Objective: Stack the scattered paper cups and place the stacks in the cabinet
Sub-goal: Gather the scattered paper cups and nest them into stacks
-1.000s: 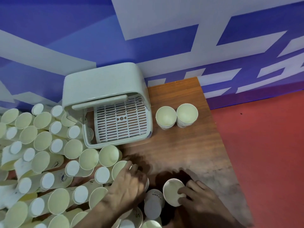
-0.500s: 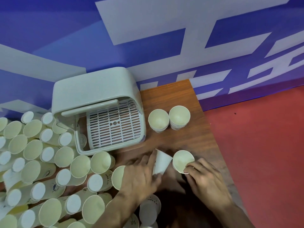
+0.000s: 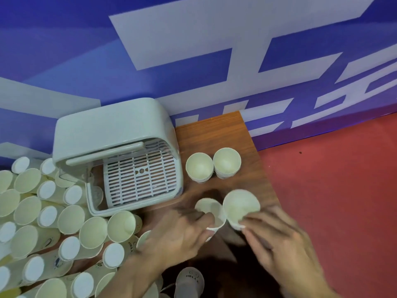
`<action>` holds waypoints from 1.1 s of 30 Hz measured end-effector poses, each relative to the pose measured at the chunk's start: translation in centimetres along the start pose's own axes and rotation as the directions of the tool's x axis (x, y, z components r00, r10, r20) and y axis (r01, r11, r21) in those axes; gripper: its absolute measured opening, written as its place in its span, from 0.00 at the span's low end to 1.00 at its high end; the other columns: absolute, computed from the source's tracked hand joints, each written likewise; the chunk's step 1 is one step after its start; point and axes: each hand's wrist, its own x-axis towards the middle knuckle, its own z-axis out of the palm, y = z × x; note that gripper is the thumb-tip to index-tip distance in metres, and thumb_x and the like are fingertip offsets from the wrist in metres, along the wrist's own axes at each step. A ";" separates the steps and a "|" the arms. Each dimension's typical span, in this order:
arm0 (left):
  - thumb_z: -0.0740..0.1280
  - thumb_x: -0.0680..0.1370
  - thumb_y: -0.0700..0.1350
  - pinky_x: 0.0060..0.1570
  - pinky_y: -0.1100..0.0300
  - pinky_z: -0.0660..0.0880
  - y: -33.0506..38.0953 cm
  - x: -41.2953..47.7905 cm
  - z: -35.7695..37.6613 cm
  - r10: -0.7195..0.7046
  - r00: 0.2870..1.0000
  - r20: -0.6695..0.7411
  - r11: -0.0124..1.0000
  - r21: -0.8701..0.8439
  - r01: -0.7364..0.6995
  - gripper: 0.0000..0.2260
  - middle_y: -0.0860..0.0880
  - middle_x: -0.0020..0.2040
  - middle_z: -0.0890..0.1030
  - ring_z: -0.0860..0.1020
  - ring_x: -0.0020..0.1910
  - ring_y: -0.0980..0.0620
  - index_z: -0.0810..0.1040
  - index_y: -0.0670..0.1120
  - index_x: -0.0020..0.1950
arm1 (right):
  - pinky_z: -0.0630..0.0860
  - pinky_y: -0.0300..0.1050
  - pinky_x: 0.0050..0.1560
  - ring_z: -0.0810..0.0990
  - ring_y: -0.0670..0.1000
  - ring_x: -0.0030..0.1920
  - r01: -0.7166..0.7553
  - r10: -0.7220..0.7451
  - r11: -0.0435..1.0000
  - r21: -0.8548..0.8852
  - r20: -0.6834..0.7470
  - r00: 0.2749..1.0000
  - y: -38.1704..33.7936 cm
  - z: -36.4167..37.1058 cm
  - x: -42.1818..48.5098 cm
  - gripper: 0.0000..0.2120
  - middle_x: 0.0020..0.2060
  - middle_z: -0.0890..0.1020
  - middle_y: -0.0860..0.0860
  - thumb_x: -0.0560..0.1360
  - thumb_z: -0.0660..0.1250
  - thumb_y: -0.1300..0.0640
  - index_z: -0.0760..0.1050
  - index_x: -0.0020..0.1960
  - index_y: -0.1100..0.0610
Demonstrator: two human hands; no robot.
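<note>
My left hand [image 3: 182, 235] grips a pale paper cup [image 3: 211, 214] with its mouth facing up. My right hand [image 3: 277, 244] holds a second cup [image 3: 240, 206] by its side, mouth up, and the two cups touch at their rims above the wooden table [image 3: 217, 134]. Both hands are blurred by motion. Many loose cups [image 3: 71, 220] lie on their sides in a heap at the left. Two short upright stacks [image 3: 212, 164] stand to the right of the small white cabinet [image 3: 111, 130], whose front is open on a slatted rack [image 3: 141, 177].
The table ends at its right edge over a red floor [image 3: 335, 190]. A blue and white wall [image 3: 193, 50] runs behind the cabinet. One cup [image 3: 190, 278] lies near the lower edge between my forearms.
My left hand has turned its cup from bottom-up to mouth-up and brought it against the cup in my right hand. Both hands have moved slightly away from me; the view shifted too.
</note>
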 end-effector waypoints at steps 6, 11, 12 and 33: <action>0.69 0.79 0.48 0.38 0.54 0.74 -1.7 0.6 -4.1 -0.132 0.862 -0.490 0.991 -0.058 0.119 0.06 0.51 0.40 0.81 0.78 0.38 0.48 0.82 0.46 0.48 | 0.77 0.48 0.50 0.79 0.52 0.50 -0.036 0.044 0.998 0.046 -0.173 0.984 0.5 -2.3 7.0 0.07 0.50 0.84 0.45 0.78 0.70 0.57 0.85 0.52 0.56; 0.69 0.80 0.46 0.43 0.50 0.76 -2.8 3.1 -3.5 -0.197 0.842 -0.501 0.980 -0.089 0.176 0.06 0.49 0.45 0.83 0.80 0.44 0.46 0.83 0.45 0.51 | 0.76 0.43 0.50 0.78 0.52 0.49 -0.025 0.022 1.000 -0.014 -0.187 0.982 2.3 0.1 9.5 0.05 0.49 0.84 0.45 0.79 0.71 0.57 0.85 0.53 0.55; 0.69 0.80 0.46 0.42 0.50 0.76 -3.0 3.4 -3.2 -0.213 0.845 -0.490 0.977 -0.094 0.192 0.06 0.49 0.45 0.83 0.80 0.44 0.46 0.83 0.45 0.50 | 0.76 0.42 0.49 0.78 0.52 0.49 -0.024 0.017 0.999 -0.036 -0.173 0.985 2.4 0.5 9.5 0.05 0.49 0.84 0.45 0.79 0.71 0.57 0.85 0.53 0.54; 0.61 0.81 0.48 0.39 0.52 0.76 -5.4 6.5 3.0 -0.191 0.929 -0.318 0.964 0.116 0.238 0.12 0.49 0.38 0.80 0.75 0.42 0.48 0.81 0.47 0.44 | 0.79 0.52 0.47 0.79 0.54 0.46 -0.070 0.070 0.998 -0.004 0.009 0.998 6.9 6.5 9.2 0.07 0.48 0.85 0.47 0.80 0.69 0.56 0.85 0.52 0.56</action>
